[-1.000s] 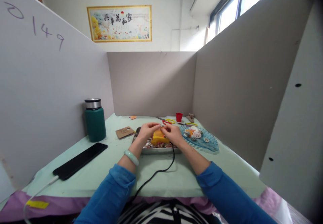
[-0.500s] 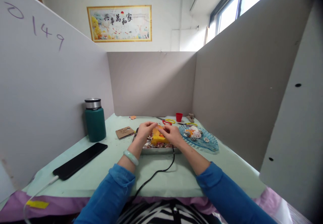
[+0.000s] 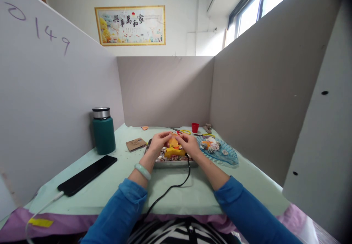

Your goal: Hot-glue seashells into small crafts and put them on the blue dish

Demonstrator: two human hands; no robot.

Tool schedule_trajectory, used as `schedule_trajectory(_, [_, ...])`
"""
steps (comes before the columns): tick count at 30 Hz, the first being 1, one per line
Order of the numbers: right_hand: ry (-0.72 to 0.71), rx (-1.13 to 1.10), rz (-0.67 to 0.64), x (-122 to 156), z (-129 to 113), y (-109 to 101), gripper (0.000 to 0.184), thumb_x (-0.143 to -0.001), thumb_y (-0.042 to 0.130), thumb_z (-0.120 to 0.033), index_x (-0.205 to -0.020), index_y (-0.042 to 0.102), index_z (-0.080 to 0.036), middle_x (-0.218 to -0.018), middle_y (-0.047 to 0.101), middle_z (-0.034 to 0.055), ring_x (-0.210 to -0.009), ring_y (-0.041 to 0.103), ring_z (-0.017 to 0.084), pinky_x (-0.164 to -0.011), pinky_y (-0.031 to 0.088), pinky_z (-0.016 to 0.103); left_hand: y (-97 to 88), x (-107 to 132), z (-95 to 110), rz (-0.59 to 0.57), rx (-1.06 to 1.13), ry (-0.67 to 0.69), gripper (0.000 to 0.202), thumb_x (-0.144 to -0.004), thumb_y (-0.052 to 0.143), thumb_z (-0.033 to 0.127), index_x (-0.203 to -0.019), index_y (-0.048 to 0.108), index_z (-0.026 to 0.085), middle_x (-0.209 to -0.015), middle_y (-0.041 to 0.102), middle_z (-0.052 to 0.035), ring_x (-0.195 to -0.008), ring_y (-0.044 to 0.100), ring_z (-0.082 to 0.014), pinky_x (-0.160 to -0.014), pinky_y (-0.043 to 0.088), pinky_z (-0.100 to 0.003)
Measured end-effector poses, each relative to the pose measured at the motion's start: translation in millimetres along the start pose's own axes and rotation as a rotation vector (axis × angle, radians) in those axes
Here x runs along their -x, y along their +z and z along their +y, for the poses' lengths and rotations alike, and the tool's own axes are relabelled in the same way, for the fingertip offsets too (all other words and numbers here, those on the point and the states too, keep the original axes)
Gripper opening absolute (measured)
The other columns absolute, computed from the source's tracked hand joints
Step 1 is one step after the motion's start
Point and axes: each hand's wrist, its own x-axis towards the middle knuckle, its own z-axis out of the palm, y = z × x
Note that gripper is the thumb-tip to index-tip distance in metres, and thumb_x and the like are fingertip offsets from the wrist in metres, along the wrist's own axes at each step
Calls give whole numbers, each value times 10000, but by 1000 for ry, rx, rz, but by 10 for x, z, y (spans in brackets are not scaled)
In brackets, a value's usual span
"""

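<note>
Orange piece (image 3: 174,141) at twelve o'clock, above the metal tray (image 3: 171,165), between left hand (image 3: 158,143) and right hand (image 3: 189,145)! Both curl inward; gripping it? Can't tell. Looks light, perhaps fragile: pinch its edges, clear of that yellow tool (image 3: 173,152) at six.

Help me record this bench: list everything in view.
Tray: 1, silver, centre
Dish: 1, blue, right
Shells: many, mixed, tray and dish
Tool: 1, yellow, over tray
Cord: 1, black, centre front
Piece: 1, orange, centre
Scissors: apparently 2, red/yellow handles, back
Cup: 1, red, back
Lump: 1, greyish, back right
Scrap: 1, orange, back left
Cardboard: 1, brown, left
Bottle: 1, green, left
Phone: 1, black, front left
Cable: 1, white, at phone
Cloths: 2, green and purple, underneath
Partitions: 3, grey, around
Picture: 1, multicoloured, top
Window: 1, dark-framed, upper right
Bangle: 1, green, left wrist
Sleeves: 2, blue, bottom
Left hand, right hand: 2, bare, over tray
</note>
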Motion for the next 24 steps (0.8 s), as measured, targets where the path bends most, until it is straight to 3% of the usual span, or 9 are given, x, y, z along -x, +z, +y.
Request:
schedule_trajectory(6, [4,-25,-84,22,-49,-13,382,-811,492,-556,-749,595,-193,-565,544,-34,-500,496,111,-508,381,225,-13,-14,-25,-7,104,24,423,-598,785,324,-934,658,102,-615,588,-1,-452,474,-53,-473,384,-194])
schedule_trajectory(13, [-185,378,119,42,-46,-1,316,-821,508,-391,-583,453,-190,-541,468,-31,-517,398,105,-527,282,238,59,11,-43,-22,43,15,441,-600,783,355,-930,633,103,-701,622,-20,-460,502,-59,-474,410,-208])
schedule_trajectory(18, [-255,555,252,59,-28,13,211,-818,502,-302,-639,482,-192,-629,533,-7,-568,437,119,-565,286,244,57,9,-63,119,-139,10,435,-597,776,438,-817,575,121,-605,589,5,-406,507,-76,-407,380,-202])
schedule_trajectory(20, [-287,564,252,63,-16,13,171,-825,500,-284,-681,501,-192,-683,554,4,-597,466,123,-584,310,241,51,12,-63,81,-133,-7,420,-613,768,446,-785,553,128,-605,592,0,-429,536,-88,-433,419,-210])
schedule_trajectory(24, [-358,555,219,67,-9,6,106,-841,496,-251,-760,527,-190,-766,563,22,-640,495,131,-615,354,238,43,14,-71,-47,-6,-78,466,-584,818,344,-904,558,125,-819,653,-73,-664,654,-163,-598,532,-280])
